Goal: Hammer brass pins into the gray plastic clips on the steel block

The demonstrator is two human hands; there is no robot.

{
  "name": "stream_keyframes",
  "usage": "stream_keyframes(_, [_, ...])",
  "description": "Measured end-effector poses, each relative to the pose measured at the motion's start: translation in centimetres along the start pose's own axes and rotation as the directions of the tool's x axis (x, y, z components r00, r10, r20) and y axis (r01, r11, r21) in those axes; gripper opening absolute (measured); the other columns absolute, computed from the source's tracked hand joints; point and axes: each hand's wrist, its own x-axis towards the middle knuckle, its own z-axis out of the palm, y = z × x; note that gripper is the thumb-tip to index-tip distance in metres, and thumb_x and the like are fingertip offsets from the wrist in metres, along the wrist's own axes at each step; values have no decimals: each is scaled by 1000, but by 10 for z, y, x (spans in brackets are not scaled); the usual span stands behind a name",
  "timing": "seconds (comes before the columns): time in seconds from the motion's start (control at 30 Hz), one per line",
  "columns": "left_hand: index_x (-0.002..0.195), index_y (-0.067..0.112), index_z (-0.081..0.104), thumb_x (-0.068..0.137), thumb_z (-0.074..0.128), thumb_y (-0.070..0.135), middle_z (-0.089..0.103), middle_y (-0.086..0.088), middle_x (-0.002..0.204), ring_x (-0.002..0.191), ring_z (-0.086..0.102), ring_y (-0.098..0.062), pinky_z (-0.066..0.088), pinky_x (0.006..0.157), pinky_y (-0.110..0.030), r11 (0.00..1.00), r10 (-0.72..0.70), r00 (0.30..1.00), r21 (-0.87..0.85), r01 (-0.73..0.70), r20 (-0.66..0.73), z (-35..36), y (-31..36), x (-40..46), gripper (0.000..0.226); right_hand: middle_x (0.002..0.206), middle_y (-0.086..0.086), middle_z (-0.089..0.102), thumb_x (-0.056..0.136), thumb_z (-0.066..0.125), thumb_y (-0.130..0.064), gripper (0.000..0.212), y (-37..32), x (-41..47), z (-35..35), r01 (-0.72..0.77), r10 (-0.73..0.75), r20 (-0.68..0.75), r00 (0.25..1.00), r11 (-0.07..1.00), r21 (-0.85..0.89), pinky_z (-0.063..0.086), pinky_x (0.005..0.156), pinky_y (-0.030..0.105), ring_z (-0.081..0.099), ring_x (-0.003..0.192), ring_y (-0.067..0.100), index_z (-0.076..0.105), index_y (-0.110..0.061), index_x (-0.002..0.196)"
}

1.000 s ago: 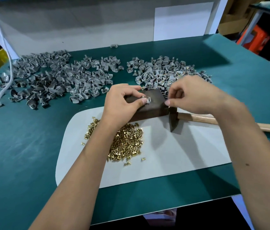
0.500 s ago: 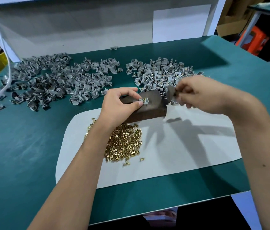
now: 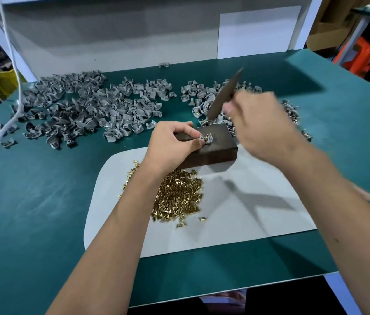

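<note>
A dark steel block [image 3: 213, 151] lies on the white mat [image 3: 236, 223]. My left hand [image 3: 172, 144] pinches a gray plastic clip [image 3: 206, 139] on top of the block, and a brass pin [image 3: 207, 136] stands up in it. My right hand [image 3: 261, 126], blurred by motion, grips a hammer; its dark head [image 3: 223, 94] is raised above and behind the block, and the wooden handle end [image 3: 361, 192] shows past my right forearm. A heap of loose brass pins [image 3: 179, 196] lies on the mat below my left wrist.
Gray clips are spread in a wide pile [image 3: 84, 105] at the back left and a smaller pile [image 3: 204, 96] behind the block. A white cable [image 3: 13, 71] hangs at the far left. The green tabletop [image 3: 31, 201] ends near my body.
My right hand picked the hammer up off the mat and swung its head upward, above the block. My left hand kept pinching the clip on the block.
</note>
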Motion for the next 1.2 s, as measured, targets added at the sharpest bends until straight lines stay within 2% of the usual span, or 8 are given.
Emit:
stream_keyframes(0.1, [85, 12, 81, 78, 86, 4, 71, -13, 122, 121, 63, -4, 50, 108, -36, 1000, -4, 1000, 0, 4, 5, 1, 2, 0, 12, 84, 13, 60, 107, 42, -36, 28, -3, -1, 5, -7, 40, 220, 975, 989, -150, 51, 75, 45, 57, 80, 38, 44, -23, 82])
stream_keyframes(0.27, [79, 21, 81, 77, 87, 8, 69, -9, 128, 121, 63, -5, 47, 110, -37, 1000, -12, 1000, 21, 12, -4, 0, 3, -1, 15, 71, 4, 54, 104, 41, -37, 24, -8, 0, -8, 49, -55, -109, 993, 997, -51, 37, 62, 35, 47, 64, 34, 56, -21, 94])
stream_keyframes(0.43, [76, 23, 78, 76, 87, 6, 70, -13, 124, 124, 62, -6, 48, 110, -40, 1000, 2, 1000, 4, -2, -3, -1, 4, -2, 20, 88, 14, 62, 107, 40, -37, 22, -15, -3, 0, 54, -4, 210, 978, 971, -234, 50, 70, 44, 57, 80, 40, 49, -22, 94])
stream_keyframes(0.6, [80, 20, 81, 77, 87, 9, 70, -10, 127, 123, 62, -4, 47, 111, -38, 1000, -8, 1000, 26, 8, -5, -1, 4, -1, 13, 74, 5, 49, 105, 41, -36, 23, -12, -2, -6, 55, -66, -92, 994, 992, -116, 38, 61, 37, 44, 65, 35, 55, -18, 99])
stream_keyframes(0.77, [79, 21, 79, 78, 86, 7, 69, -13, 128, 124, 62, -7, 48, 110, -39, 1000, -6, 1000, 11, 6, -4, 0, 5, -2, 16, 83, 11, 56, 107, 41, -37, 22, -14, -4, 1, 34, 10, 185, 983, 973, -230, 42, 66, 40, 51, 75, 36, 53, -21, 97])
stream_keyframes(0.9, [79, 24, 80, 77, 87, 10, 68, -10, 132, 124, 62, -7, 46, 112, -39, 1000, -16, 1000, 27, 16, -2, -1, 4, -1, 15, 75, 6, 48, 106, 41, -36, 21, -12, -1, -3, 22, -29, -42, 999, 989, -149, 39, 62, 39, 43, 67, 33, 52, -20, 96])
stream_keyframes(1.1, [78, 22, 80, 78, 86, 6, 68, -12, 131, 125, 60, -5, 47, 112, -38, 1000, -15, 1000, 17, 15, -9, -1, 6, -3, 17, 79, 5, 49, 106, 40, -38, 26, -8, -1, -4, 33, 20, 212, 977, 969, -245, 45, 67, 41, 51, 75, 36, 44, -24, 84])
stream_keyframes(1.2, [78, 23, 80, 78, 87, 8, 67, -10, 133, 123, 62, -5, 46, 112, -35, 999, -27, 1000, 29, 28, -6, 0, 7, -3, 17, 73, 4, 46, 104, 40, -38, 23, -6, 1, -9, 3, -13, -54, 998, 984, -180, 37, 61, 37, 43, 65, 34, 49, -24, 89])
